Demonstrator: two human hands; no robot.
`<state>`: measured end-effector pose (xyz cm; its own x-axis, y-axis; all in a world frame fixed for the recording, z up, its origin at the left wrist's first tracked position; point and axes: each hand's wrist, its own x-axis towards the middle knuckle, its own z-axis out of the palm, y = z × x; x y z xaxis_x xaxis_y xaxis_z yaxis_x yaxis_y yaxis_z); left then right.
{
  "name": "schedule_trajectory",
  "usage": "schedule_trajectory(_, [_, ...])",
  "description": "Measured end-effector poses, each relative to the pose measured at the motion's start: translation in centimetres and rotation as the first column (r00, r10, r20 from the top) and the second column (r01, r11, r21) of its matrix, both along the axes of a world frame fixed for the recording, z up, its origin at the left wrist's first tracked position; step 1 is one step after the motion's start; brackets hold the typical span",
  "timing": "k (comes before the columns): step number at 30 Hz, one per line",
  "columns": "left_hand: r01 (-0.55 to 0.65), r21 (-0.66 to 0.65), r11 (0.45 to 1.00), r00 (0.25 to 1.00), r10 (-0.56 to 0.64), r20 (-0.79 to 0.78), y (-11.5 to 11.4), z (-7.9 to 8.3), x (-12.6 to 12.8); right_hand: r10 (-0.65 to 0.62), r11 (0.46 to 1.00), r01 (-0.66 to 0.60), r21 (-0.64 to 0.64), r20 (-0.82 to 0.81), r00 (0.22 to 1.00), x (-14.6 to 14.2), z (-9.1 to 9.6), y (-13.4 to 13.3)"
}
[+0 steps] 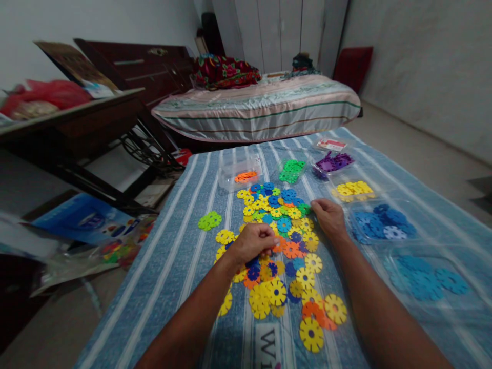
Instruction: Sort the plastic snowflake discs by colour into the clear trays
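Note:
A loose pile of notched plastic discs (277,292), mostly yellow with orange, blue and green ones, spreads over the striped cloth. Over the middle of the pile, my left hand (253,243) is closed with its fingers curled. Its fingertips are at an orange notched disc (280,245); whether they grip anything is hidden. My right hand (329,216) is at the pile's right edge, thumb and finger pinched on a green notched disc (305,209). Several lime-green discs (210,220) lie apart on the left.
Clear plastic boxes hold sorted discs: orange discs (246,177), green discs (292,170), purple discs (333,162), yellow discs (353,190), dark blue discs (378,223) and light blue discs (418,277). A bed (257,110) stands beyond the cloth-covered surface; a side table (73,115) is at left.

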<state>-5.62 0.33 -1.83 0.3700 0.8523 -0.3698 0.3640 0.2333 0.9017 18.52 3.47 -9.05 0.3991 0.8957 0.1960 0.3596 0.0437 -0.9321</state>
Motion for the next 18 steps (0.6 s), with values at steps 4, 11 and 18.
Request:
schedule_trajectory(4, [-0.399,-0.024,0.917,0.872,0.387,0.299,4.5,2.2,-0.4,0.007,1.000,-0.007,0.011,0.005,1.000,0.0,0.0,0.0])
schedule_trajectory(11, [-0.537,-0.172,0.826,0.732,0.557,0.391,8.1,4.5,0.2,-0.006,1.000,0.006,0.020,0.000,1.000,0.0,0.2,-0.1])
schedule_trajectory(18, [-0.122,0.030,0.992,0.989,0.119,0.084,2.3,1.2,1.9,-0.008,1.000,0.008,0.026,0.000,1.000,0.0,0.5,0.1])
